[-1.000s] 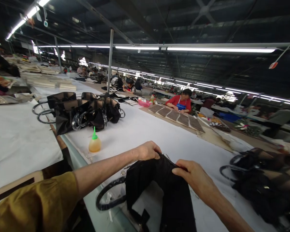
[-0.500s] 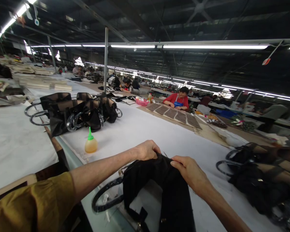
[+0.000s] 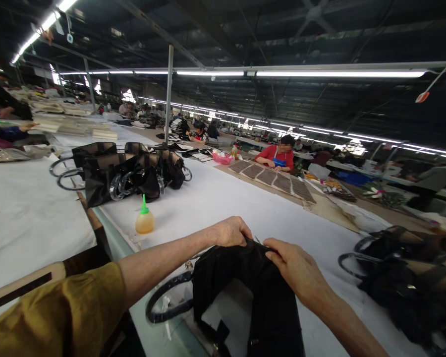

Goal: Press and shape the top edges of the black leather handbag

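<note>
A black handbag (image 3: 245, 292) with a dark round handle (image 3: 163, 310) lies open on the white table (image 3: 226, 198) in front of me. My left hand (image 3: 230, 232) is closed on the bag's far top edge. Right beside it, my right hand (image 3: 293, 265) also grips the top edge with curled fingers. A thin metal pin or needle seems to stick up between the two hands. White paper shows inside the bag.
A small orange glue bottle (image 3: 145, 221) with a green tip stands to the left. Behind it lie several black bags (image 3: 134, 171). More black bags (image 3: 401, 277) sit at the right. A person in red (image 3: 278, 156) works over brown panels (image 3: 273, 179) farther back.
Both hands keep their grip on the bag's top edge, the right one shifted slightly along it. The view has swung a little.
</note>
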A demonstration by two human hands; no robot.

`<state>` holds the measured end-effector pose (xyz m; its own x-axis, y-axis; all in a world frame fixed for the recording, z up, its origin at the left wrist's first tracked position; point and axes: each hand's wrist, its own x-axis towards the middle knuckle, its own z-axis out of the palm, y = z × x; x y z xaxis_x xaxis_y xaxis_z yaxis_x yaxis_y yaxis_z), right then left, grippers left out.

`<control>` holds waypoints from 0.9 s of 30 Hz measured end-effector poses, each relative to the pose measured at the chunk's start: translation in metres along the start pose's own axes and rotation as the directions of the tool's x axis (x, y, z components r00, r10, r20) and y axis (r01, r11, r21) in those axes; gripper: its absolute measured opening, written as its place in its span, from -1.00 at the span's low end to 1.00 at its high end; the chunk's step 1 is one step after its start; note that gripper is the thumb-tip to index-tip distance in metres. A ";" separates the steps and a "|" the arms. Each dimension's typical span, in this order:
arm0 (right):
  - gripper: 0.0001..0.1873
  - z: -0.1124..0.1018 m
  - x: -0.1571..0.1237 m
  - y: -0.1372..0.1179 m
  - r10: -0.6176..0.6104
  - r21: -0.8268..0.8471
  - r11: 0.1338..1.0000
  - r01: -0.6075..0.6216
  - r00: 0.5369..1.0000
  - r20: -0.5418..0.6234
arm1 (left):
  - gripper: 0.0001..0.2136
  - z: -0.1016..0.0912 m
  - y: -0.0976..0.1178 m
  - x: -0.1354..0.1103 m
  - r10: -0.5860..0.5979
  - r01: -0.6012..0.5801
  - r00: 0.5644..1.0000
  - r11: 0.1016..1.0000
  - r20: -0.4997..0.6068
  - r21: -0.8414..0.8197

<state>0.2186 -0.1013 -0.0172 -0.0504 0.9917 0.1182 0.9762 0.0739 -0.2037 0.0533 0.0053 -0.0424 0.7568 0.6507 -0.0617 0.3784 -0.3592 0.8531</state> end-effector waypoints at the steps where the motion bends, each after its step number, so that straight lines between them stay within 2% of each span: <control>1: -0.73 -0.001 0.001 -0.002 -0.023 -0.018 1.000 0.023 1.000 0.000 | -0.73 0.000 0.002 0.000 0.007 -0.007 1.000 1.000 -0.009 0.021; 3: -0.67 -0.003 0.003 -0.007 -0.065 -0.039 0.997 0.065 0.998 0.017 | -0.74 0.001 0.005 -0.002 0.018 -0.016 0.999 0.998 -0.026 0.055; 5: -0.74 -0.004 0.007 -0.013 -0.084 -0.033 0.996 0.085 0.996 0.040 | -0.74 0.002 0.007 -0.004 0.022 -0.019 0.999 0.997 -0.035 0.077; 8: -0.86 -0.003 0.015 -0.019 -0.078 -0.033 0.996 0.079 0.996 0.033 | -0.76 0.003 0.007 -0.005 0.026 -0.021 0.999 0.994 -0.043 0.107; 13: -0.81 0.002 0.025 -0.025 -0.042 -0.070 0.997 0.042 0.999 0.001 | -0.72 -0.008 0.006 -0.009 -0.010 0.010 1.000 0.998 0.002 0.069; 17: -0.79 0.005 0.028 -0.024 -0.041 -0.082 0.996 0.040 0.999 -0.008 | -0.47 -0.021 0.006 -0.032 -0.030 0.032 0.997 0.999 0.073 -0.022; 19: -0.79 0.006 0.028 -0.023 -0.040 -0.079 0.996 0.040 0.999 -0.007 | -0.46 -0.023 0.006 -0.050 -0.051 0.052 0.995 0.999 0.089 -0.012; 22: -0.84 0.007 0.029 -0.023 -0.058 -0.066 0.996 0.058 0.998 0.000 | -0.56 -0.018 0.004 -0.073 -0.126 0.126 0.992 0.992 -0.008 0.004; 24: -0.73 0.007 0.029 -0.025 -0.107 -0.055 0.993 0.107 0.994 0.012 | -0.63 -0.011 0.001 -0.081 -0.162 0.159 0.984 0.986 -0.072 -0.049; 27: -0.70 0.005 0.029 -0.028 -0.203 -0.052 0.977 0.205 0.978 0.044 | -0.71 -0.004 -0.004 -0.085 -0.140 0.130 0.981 0.989 -0.137 -0.077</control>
<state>0.1889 -0.0738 -0.0133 -0.2568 0.9597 0.1139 0.9547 0.2702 -0.1242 -0.0147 -0.0458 -0.0384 0.6163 0.7800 -0.1085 0.4312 -0.2190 0.8753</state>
